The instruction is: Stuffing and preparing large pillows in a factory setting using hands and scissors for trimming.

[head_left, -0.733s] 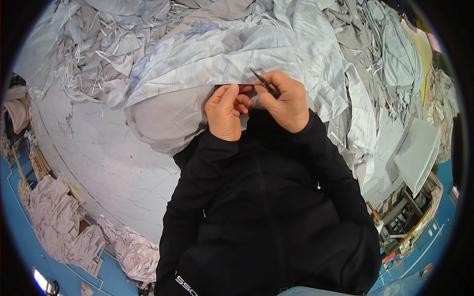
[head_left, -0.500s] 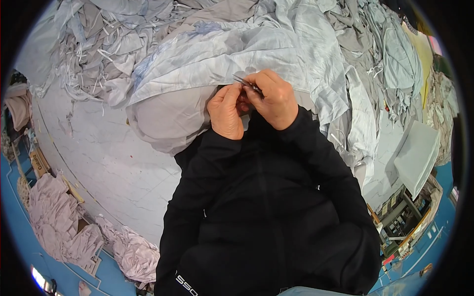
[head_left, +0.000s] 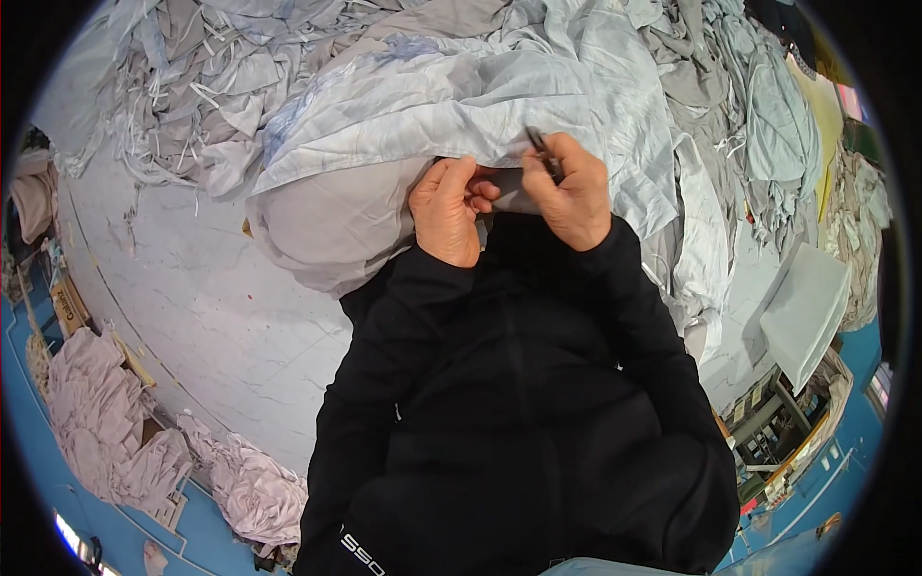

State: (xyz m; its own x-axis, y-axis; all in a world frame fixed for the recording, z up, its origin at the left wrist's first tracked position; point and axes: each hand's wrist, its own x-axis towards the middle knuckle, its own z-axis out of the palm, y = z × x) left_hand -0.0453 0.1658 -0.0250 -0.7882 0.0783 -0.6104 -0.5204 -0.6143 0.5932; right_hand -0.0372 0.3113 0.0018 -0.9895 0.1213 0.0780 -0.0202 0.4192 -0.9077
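My left hand (head_left: pixel 447 211) is closed at the lower edge of a pale blue and white patterned fabric (head_left: pixel 423 120), thumb and forefinger pinched on its hem. To the right of it, my right hand (head_left: pixel 574 197) wraps round small dark thread snips (head_left: pixel 544 154), their pointed end up over the cloth and a little smeared by motion. The snips are apart from the pinched spot. A plain grey cloth (head_left: pixel 327 226) hangs out below the patterned hem, to the left of my left hand. My forearms partly hide its lower part.
Heaped grey and pale fabrics with white ties (head_left: pixel 206 96) cover the far left of the marbled table (head_left: pixel 221 288). More fabric (head_left: pixel 778 115) piles up on the right, above a pale grey flat panel (head_left: pixel 807 312). Pinkish cloth heaps (head_left: pixel 110 413) lie beyond the table's left edge.
My right hand has moved right, away from my left hand, carrying the snips. My left hand stays at nearly the same place on the hem.
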